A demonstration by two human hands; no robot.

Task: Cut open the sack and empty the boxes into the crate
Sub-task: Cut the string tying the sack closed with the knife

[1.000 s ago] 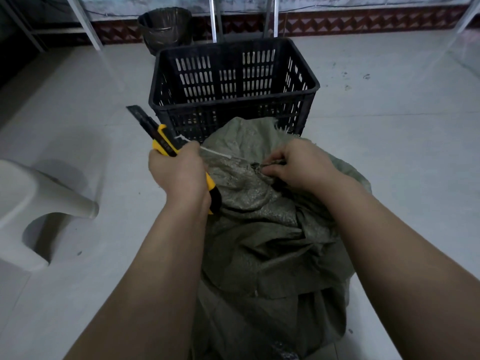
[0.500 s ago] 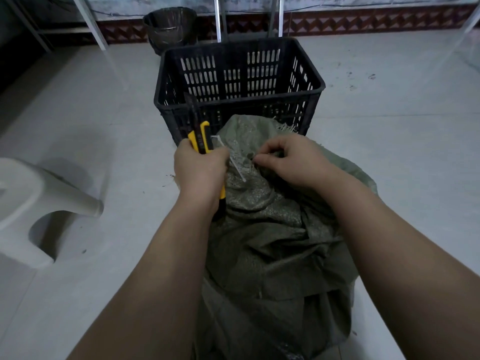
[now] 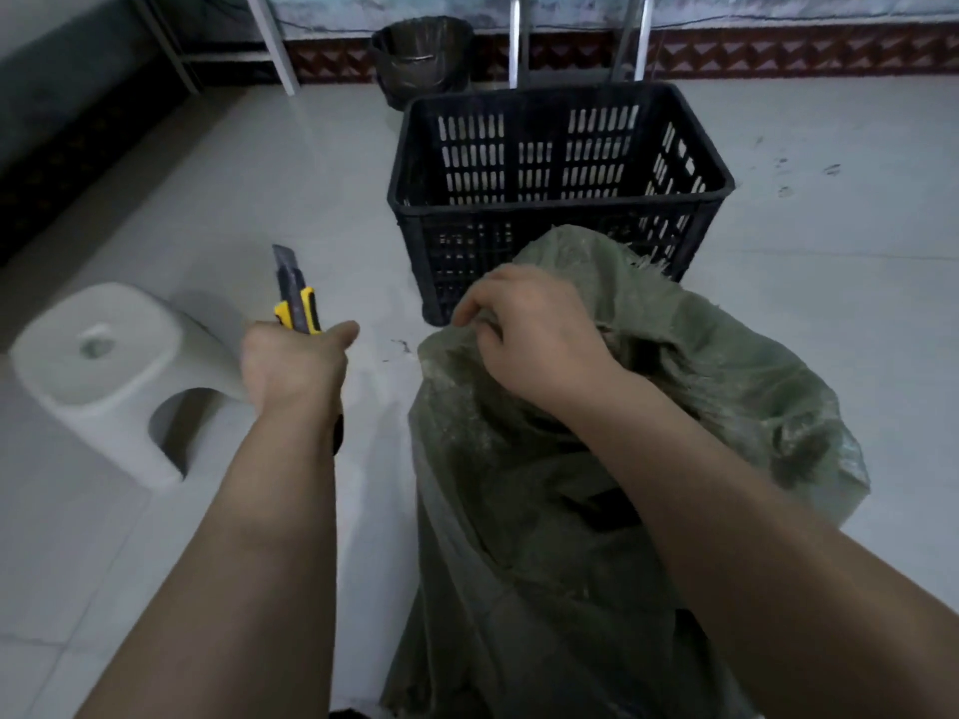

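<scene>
A grey-green woven sack (image 3: pixel 571 511) stands on the floor in front of me, its top loose and gaping. My right hand (image 3: pixel 529 334) grips the sack's upper left rim. My left hand (image 3: pixel 293 368) is off to the sack's left, clear of it, holding a yellow and black utility knife (image 3: pixel 296 298) with the blade pointing up and away. A black slatted plastic crate (image 3: pixel 560 199) stands just behind the sack; what I see of its inside holds nothing. No boxes show; the sack's inside is dark.
A white plastic stool (image 3: pixel 109 365) stands on the pale tiled floor to the left, close to my left hand. A dark bin (image 3: pixel 423 57) and metal frame legs (image 3: pixel 272 41) stand by the back wall behind the crate.
My left hand pulled the knife away from the sack's top, out to the left. The white tie is gone from view and the sack's mouth has come loose. My right hand shifted to the rim.
</scene>
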